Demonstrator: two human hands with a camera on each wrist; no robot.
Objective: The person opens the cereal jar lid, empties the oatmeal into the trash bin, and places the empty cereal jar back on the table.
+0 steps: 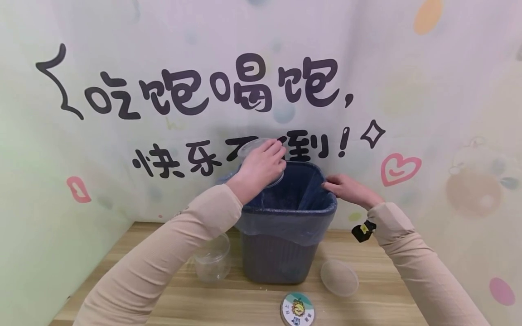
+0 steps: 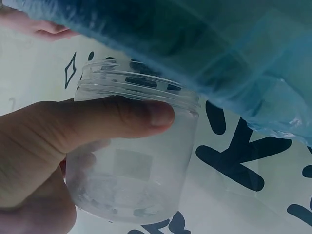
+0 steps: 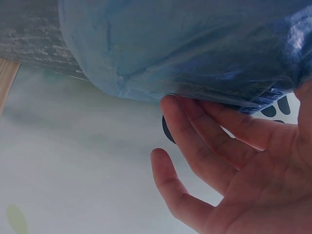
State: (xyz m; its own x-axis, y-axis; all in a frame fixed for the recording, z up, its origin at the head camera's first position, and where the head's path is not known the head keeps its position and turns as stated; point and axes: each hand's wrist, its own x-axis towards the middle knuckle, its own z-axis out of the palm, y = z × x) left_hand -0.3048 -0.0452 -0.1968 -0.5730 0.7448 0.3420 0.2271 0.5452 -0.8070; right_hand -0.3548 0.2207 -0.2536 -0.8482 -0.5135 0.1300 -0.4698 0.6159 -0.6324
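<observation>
My left hand grips a clear plastic jar above the left part of the waste bin. The jar's base points up and its threaded mouth faces down toward the bin opening. In the left wrist view the thumb lies across the jar's side, just below the thread. At the bin's right edge, my right hand holds the rim, thumb on top and fingers against the outside of the blue bag. That bag lines the dark bin and folds over its rim. The bin's bottom is hidden.
Another clear plastic container stands left of the bin on the wooden table. A clear round lid lies to the right. In front is a round, printed lid-like disc. A lettered curtain-like backdrop rises behind.
</observation>
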